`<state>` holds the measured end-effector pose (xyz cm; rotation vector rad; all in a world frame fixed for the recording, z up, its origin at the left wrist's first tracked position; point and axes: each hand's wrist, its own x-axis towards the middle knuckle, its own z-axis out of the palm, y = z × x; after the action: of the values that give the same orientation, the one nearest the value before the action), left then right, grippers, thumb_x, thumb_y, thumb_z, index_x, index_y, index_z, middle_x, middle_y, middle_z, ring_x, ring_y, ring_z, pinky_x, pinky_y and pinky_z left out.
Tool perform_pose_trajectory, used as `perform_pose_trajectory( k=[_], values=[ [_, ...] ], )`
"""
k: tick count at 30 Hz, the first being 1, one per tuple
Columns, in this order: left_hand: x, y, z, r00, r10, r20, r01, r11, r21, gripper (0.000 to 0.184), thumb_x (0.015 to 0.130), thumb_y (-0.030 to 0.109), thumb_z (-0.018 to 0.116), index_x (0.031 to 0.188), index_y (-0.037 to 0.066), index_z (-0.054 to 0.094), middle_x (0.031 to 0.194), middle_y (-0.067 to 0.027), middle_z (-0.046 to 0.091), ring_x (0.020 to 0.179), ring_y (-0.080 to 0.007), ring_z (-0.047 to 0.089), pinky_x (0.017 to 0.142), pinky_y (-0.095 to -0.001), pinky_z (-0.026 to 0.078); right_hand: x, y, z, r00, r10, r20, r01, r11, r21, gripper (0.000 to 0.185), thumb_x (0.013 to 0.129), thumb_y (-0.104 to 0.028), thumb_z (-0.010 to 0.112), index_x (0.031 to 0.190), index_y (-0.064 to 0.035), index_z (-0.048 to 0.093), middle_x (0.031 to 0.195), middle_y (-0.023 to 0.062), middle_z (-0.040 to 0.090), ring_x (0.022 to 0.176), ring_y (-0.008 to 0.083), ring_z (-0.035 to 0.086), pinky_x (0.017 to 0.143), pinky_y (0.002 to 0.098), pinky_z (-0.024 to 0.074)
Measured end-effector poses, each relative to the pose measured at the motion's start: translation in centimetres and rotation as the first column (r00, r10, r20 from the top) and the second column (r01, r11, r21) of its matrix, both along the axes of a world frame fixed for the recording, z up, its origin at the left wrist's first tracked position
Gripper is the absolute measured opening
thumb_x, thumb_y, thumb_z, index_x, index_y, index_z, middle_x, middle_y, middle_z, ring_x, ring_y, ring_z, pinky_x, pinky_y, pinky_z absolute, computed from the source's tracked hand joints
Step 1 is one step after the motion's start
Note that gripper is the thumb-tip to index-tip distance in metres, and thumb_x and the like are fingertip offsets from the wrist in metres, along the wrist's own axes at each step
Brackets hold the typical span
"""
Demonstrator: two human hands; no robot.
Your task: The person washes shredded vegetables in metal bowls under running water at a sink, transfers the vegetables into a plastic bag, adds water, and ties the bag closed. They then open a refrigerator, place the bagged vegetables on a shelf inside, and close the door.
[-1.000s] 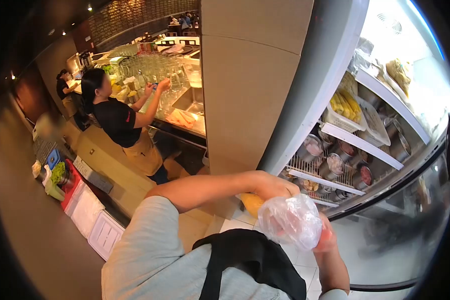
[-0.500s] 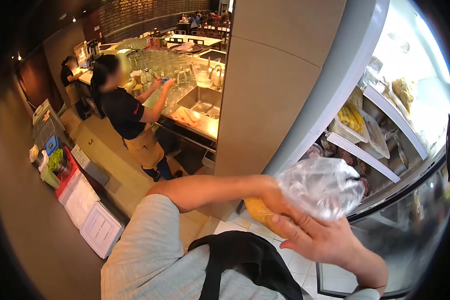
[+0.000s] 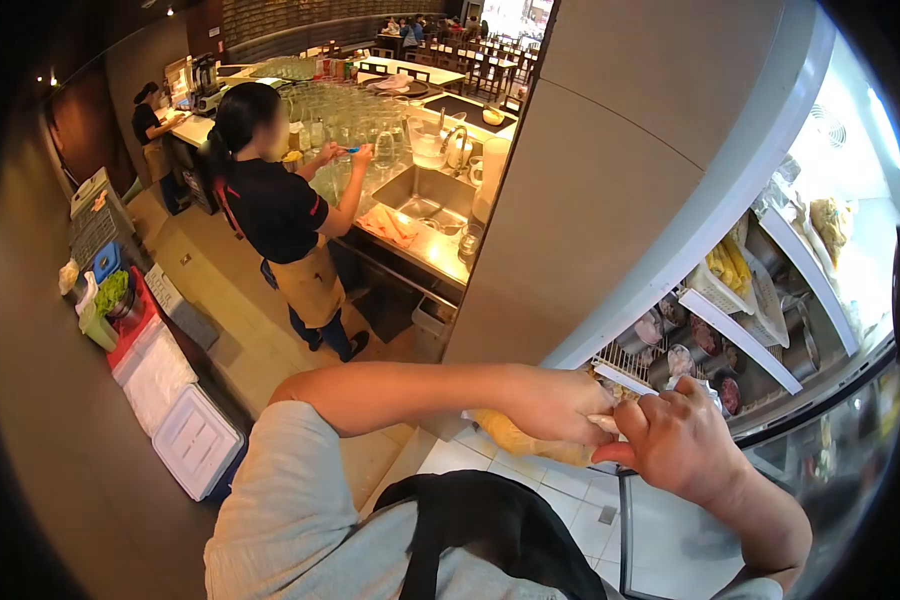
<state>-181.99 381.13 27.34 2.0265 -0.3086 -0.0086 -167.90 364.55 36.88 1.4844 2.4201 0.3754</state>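
A plastic bag with yellow contents [image 3: 515,437] hangs below my left hand [image 3: 560,405], over the tiled floor. That hand is closed round the gathered neck of the bag. Close against it, my right hand [image 3: 678,440] has its fingers curled on the twisted plastic, thumb toward the left hand. A bit of clear plastic [image 3: 712,396] shows just past the right knuckles. Part of the grip is hidden behind the fingers.
An open lit fridge stands at right, with its shelf [image 3: 740,340], a white basket [image 3: 715,290] of yellow bags and metal containers. Its glass door [image 3: 820,500] is swung low. A grey pillar [image 3: 630,180] separates a sink [image 3: 425,200], where a co-worker [image 3: 270,190] stands. Lidded tubs [image 3: 198,440] are at left.
The puffed clear top of the bag has collapsed from view. My right hand has gone from spread fingers to curled ones, beside the left. The view has shifted slightly.
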Motion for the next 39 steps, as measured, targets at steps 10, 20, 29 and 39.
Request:
perform_pose_trajectory(
  k=[10, 20, 29, 39],
  values=[
    [-2.6, 2.8, -3.1, 0.989, 0.037, 0.144, 0.005, 0.958, -0.286, 0.039, 0.108, 0.038, 0.056, 0.105, 0.001, 0.067, 0.125, -0.0172, 0.058, 0.124, -0.0294, 0.052, 0.106, -0.0376, 0.042, 0.6, 5.5, 0.1, 0.575, -0.687, -0.444, 0.216, 0.651, -0.728, 0.042, 0.108, -0.040, 0.056, 0.090, -0.0034, 0.067, 0.078, 0.0118, 0.070, 0.072, 0.0276, 0.067, 0.071, 0.0395, 0.0520],
    [-3.9, 1.5, -3.2, 0.905, 0.118, 0.408, -0.194, 0.970, 0.149, 0.035, 0.110, 0.032, 0.051, 0.104, 0.001, 0.068, 0.131, -0.0139, 0.053, 0.132, -0.0312, 0.044, 0.111, -0.0458, 0.035, -0.6, 3.2, 1.1, 0.328, -0.929, -0.171, 0.379, 0.295, -0.877, 0.050, 0.104, -0.051, 0.058, 0.091, -0.0053, 0.071, 0.076, 0.0030, 0.066, 0.076, 0.0128, 0.061, 0.074, 0.0301, 0.0482],
    [-1.8, -3.3, -1.6, 0.824, 0.146, 0.547, -0.179, 0.984, 0.008, 0.026, 0.104, 0.021, 0.061, 0.105, -0.004, 0.068, 0.104, -0.0166, 0.066, 0.112, -0.0348, 0.061, 0.099, -0.0448, 0.047, 1.2, -6.4, 3.0, 0.338, -0.859, -0.386, 0.529, 0.512, -0.677, 0.022, 0.096, -0.028, 0.070, 0.100, -0.0065, 0.074, 0.072, 0.0033, 0.063, 0.065, 0.0127, 0.056, 0.061, 0.0329, 0.0456],
    [2.4, -12.0, 4.4, 0.990, 0.086, 0.113, -0.027, 0.894, -0.448, 0.028, 0.101, 0.022, 0.063, 0.090, -0.002, 0.071, 0.084, -0.0084, 0.068, 0.080, -0.0142, 0.062, 0.082, -0.0311, 0.048, 8.9, -12.2, -0.7, 0.857, 0.076, -0.510, 0.231, 0.827, 0.512, 0.025, 0.075, -0.019, 0.072, 0.088, -0.0049, 0.056, 0.094, 0.0146, 0.062, 0.086, 0.0361, 0.061, 0.076, 0.0438, 0.0493]
  ],
)
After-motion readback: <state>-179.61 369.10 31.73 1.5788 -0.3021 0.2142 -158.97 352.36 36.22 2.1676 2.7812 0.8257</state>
